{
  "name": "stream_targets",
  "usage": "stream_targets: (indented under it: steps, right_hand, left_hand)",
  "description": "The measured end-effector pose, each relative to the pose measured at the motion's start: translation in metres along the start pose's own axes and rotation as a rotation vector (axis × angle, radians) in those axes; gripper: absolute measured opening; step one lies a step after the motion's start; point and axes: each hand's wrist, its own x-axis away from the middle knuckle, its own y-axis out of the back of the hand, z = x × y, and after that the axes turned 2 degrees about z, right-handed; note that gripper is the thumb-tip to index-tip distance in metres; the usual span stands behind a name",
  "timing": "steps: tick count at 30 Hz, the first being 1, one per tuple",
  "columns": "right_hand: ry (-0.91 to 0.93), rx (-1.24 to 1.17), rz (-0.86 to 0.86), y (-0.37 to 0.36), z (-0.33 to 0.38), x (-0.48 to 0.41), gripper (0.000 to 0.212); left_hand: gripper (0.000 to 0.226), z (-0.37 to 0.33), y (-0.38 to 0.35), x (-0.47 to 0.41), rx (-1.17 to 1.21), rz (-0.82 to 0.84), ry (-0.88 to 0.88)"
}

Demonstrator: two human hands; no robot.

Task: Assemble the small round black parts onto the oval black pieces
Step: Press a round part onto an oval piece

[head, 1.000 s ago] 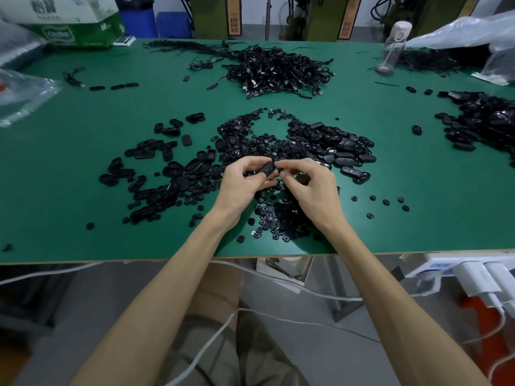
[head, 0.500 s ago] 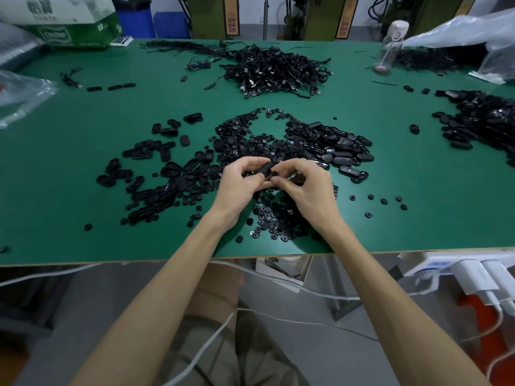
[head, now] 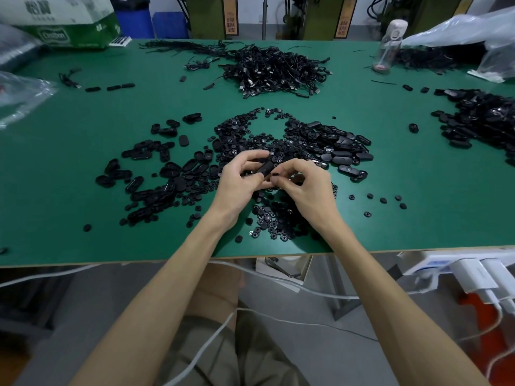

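My left hand (head: 242,181) grips an oval black piece (head: 264,169) between thumb and fingers, held just above the table. My right hand (head: 305,185) is close beside it and pinches a small round black part (head: 275,178) at its fingertips, next to the oval piece. Below and behind both hands lies a heap of small round black parts (head: 271,218). Loose oval black pieces (head: 156,174) spread to the left, and more oval pieces (head: 338,147) are piled to the right.
A green table (head: 69,207) carries a tangle of black cables (head: 274,69) at the back, another black pile (head: 485,118) at far right, a clear bottle (head: 388,45), plastic bags and a cardboard box (head: 64,20). White chargers (head: 471,274) hang below the front edge.
Both hands stayed together over the round-part heap. The right fingertips have drawn slightly back from the oval piece, and the small round part now shows between them.
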Motion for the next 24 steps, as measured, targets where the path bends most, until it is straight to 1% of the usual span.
stream_targets:
  steps: [2, 5, 8, 11, 15, 20, 24]
  right_hand:
    - [-0.023, -0.004, -0.009, -0.0004, -0.0016, -0.0009, 0.010]
    - [-0.073, -0.010, -0.020, -0.0013, -0.0041, -0.0022, 0.011]
    - [-0.092, -0.023, -0.036, -0.0018, -0.0053, -0.0026, 0.010]
    - [-0.106, -0.046, -0.069, -0.0015, -0.0056, -0.0031, 0.008]
    - [-0.138, -0.048, -0.099, -0.0018, -0.0069, -0.0034, 0.008]
    - [-0.114, -0.012, -0.082, -0.0018, -0.0055, -0.0031, 0.009]
    - [-0.071, 0.022, -0.083, 0.0023, -0.0033, -0.0022, 0.016]
  left_hand:
    - [0.028, -0.0013, -0.0001, 0.0011, 0.015, 0.025, -0.040]
    - [0.029, -0.0008, -0.0024, 0.0016, -0.009, 0.053, -0.062]
    - [0.028, 0.0007, -0.0026, 0.0009, -0.035, 0.025, -0.087]
    - [0.034, 0.0013, -0.0018, 0.0005, -0.023, 0.004, -0.096]
    - [0.040, 0.0022, -0.0033, 0.0013, -0.052, 0.070, -0.096]
    - [0.044, 0.0011, -0.0045, 0.0020, -0.079, 0.083, -0.108]
    - [0.036, 0.0018, -0.0029, 0.0010, -0.066, 0.066, -0.106]
